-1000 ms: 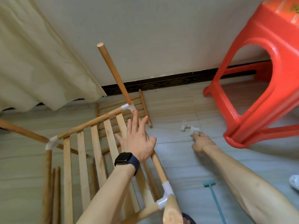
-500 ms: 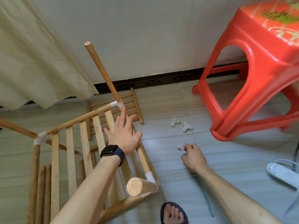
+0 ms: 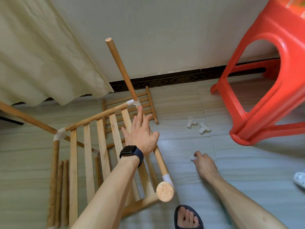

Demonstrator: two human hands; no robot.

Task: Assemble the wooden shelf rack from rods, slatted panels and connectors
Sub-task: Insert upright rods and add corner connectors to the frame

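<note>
Left hand [image 3: 142,134] lies flat, fingers straight, on a side rod [image 3: 160,164] at centre — right hand [image 3: 205,164], lower right, pinches a white connector [image 3: 192,160].

Cream curtain [image 3: 41,55] hangs left, 1 red stool [image 3: 290,68] (plastic) right.

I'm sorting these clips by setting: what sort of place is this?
Probably a room in a home: a tiled floor with patterned dark skirting, a cream curtain hanging by the wall, and a red plastic stool.
</note>
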